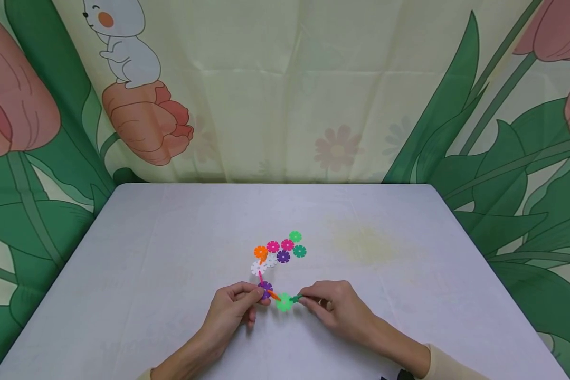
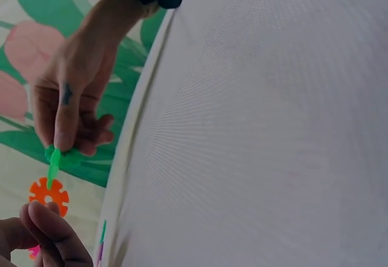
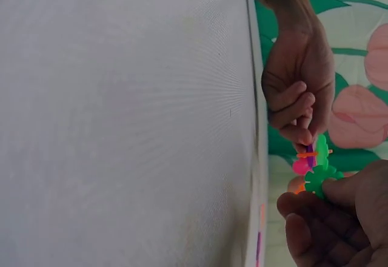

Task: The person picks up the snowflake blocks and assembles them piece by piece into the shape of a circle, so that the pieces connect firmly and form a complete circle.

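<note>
Slotted plastic snowflake discs are joined in a chain that my hands hold above the near part of the table. My left hand (image 1: pixel 230 309) pinches the purple disc (image 1: pixel 266 285) between thumb and fingers. From it an edge-on orange disc (image 2: pixel 59 189) leads to a light green disc (image 1: pixel 284 303). At the right end, my right hand (image 1: pixel 339 306) pinches a dark green disc (image 3: pixel 314 182), which meets the light green disc's edge. Beyond the purple disc, an edge-on pink disc (image 1: pixel 261 276) runs up to a white disc (image 1: pixel 256 269).
Past the chain lie several loose discs: pink (image 1: pixel 287 245), dark purple (image 1: pixel 283 257), dark green (image 1: pixel 300 251) and light green (image 1: pixel 295 236). An orange disc (image 1: pixel 260 251) is near the white one; whether they join is unclear. A white cloth covers the table (image 1: pixel 171 237); a printed curtain (image 1: pixel 266 95) hangs behind.
</note>
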`<state>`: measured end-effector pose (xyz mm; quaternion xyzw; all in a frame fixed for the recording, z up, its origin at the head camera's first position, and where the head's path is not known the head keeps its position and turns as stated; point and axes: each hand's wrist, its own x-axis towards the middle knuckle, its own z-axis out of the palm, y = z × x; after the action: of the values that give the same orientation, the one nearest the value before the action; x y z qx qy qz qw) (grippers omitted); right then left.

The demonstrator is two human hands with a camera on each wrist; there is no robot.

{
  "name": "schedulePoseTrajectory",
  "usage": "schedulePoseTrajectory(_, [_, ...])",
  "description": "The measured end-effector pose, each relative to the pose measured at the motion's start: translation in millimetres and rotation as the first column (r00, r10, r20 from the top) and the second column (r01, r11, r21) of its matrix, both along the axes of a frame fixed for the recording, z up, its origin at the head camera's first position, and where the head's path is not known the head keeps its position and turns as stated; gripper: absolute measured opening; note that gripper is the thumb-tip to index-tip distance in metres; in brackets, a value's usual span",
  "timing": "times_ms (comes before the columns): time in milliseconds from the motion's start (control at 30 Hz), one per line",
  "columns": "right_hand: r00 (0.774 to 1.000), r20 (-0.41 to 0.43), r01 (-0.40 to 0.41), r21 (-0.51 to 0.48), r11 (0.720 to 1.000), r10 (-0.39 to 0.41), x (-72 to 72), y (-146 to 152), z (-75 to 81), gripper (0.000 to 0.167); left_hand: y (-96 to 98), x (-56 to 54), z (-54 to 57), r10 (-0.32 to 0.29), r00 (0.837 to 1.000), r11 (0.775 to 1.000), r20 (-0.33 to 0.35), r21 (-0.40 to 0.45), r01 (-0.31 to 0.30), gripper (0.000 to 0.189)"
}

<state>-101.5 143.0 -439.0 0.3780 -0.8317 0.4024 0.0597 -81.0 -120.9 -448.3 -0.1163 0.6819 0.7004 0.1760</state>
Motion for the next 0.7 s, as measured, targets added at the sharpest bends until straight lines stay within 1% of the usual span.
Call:
schedulePoseTrajectory(200, [0.999, -0.034, -0.011, -0.023, 1.000, 0.010, 0.5, -1.4, -1.3, 0.013, -0.5, 0.4, 0.6, -0.007, 1.000, 1.000, -0.003, 0.022, 0.007, 0.028])
schedulePoseTrajectory(333, [0.998, -0.066, -0.022, -0.036, 0.999, 0.019, 0.9, -2.6, -3.0, 0.014, -1.6, 0.5, -0.1, -0.009, 1.000, 0.999, 0.007, 0.050, 0.009, 0.028])
schedulePoseTrajectory(567, [0.997, -0.082, 0.001, -0.043, 0.999, -0.005, 2.8, -4.1, -4.1, 0.020, -1.0, -1.3, 0.4, -0.024, 0.999, 0.993, 0.036, 0.120, 0.020, 0.033])
schedulePoseTrajectory(700, [0.989, -0.144, 0.003, -0.028, 1.000, -0.007, 3.9, -4.1, -2.8, 0.024, -0.3, -1.9, 2.6, -0.036, 0.999, 0.988, 0.038, 0.152, 0.030, 0.037])
